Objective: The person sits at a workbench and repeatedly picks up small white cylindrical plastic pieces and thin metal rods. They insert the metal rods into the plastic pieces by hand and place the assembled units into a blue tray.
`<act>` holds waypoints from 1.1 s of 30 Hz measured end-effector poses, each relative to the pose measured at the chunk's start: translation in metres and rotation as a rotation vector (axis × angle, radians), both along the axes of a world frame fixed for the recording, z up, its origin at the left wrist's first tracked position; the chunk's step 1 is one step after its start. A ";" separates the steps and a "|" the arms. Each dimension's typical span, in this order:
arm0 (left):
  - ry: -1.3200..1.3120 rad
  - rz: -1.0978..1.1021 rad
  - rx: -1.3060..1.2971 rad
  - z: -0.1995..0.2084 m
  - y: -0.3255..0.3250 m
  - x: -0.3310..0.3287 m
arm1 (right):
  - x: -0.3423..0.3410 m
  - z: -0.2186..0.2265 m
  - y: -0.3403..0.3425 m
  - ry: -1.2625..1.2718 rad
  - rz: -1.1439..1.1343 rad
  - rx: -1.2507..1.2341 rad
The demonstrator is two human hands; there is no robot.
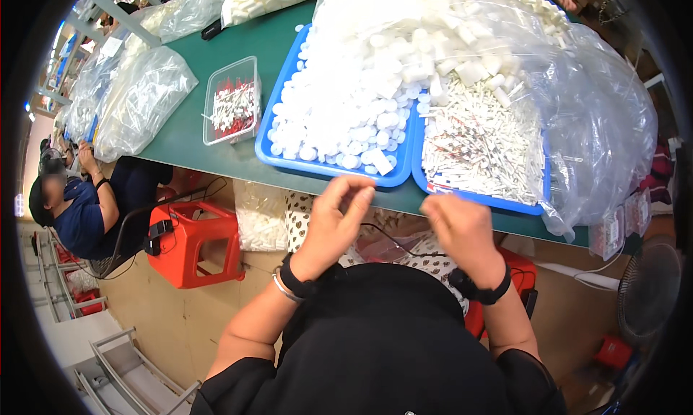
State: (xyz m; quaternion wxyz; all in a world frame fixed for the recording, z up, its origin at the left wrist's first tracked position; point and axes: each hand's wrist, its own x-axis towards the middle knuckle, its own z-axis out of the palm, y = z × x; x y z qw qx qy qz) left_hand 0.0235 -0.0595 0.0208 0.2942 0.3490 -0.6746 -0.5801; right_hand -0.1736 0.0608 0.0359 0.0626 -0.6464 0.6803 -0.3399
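Note:
My left hand (333, 216) is raised just below the table edge, fingers curled with thumb and fingertips pinched together; any small part between them is too small to see. My right hand (460, 227) hovers beside it, seen from the back, fingers bent and their tips hidden. Just beyond the hands, a blue tray (268, 151) holds a heap of small white round caps (339, 104). Next to it, a second blue tray (480, 196) is filled with thin white sticks with red tips (480, 144). Both wrists wear dark bands.
A green table (184, 137) carries a clear box of red-and-white sticks (232, 101), clear bags of white parts (141, 101) and a big plastic bag (592, 119) at right. A red stool (191, 241) stands below. Another person (79, 205) sits at left. A fan (648, 288) stands at right.

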 end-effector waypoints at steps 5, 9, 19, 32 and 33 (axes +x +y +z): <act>-0.167 0.002 -0.689 0.007 -0.031 -0.024 | -0.048 0.000 -0.026 0.329 -0.229 -0.054; -0.333 0.049 -0.871 -0.006 -0.050 -0.031 | -0.053 -0.006 -0.037 0.405 -0.238 -0.012; -0.405 -0.050 -0.881 -0.007 -0.064 -0.039 | -0.063 -0.007 -0.041 0.355 -0.221 -0.085; -0.363 -0.046 -0.920 -0.005 -0.066 -0.037 | -0.067 0.028 -0.028 -0.338 -0.377 -0.125; -0.349 -0.038 -0.919 -0.004 -0.066 -0.037 | -0.065 0.029 -0.025 -0.346 -0.390 -0.093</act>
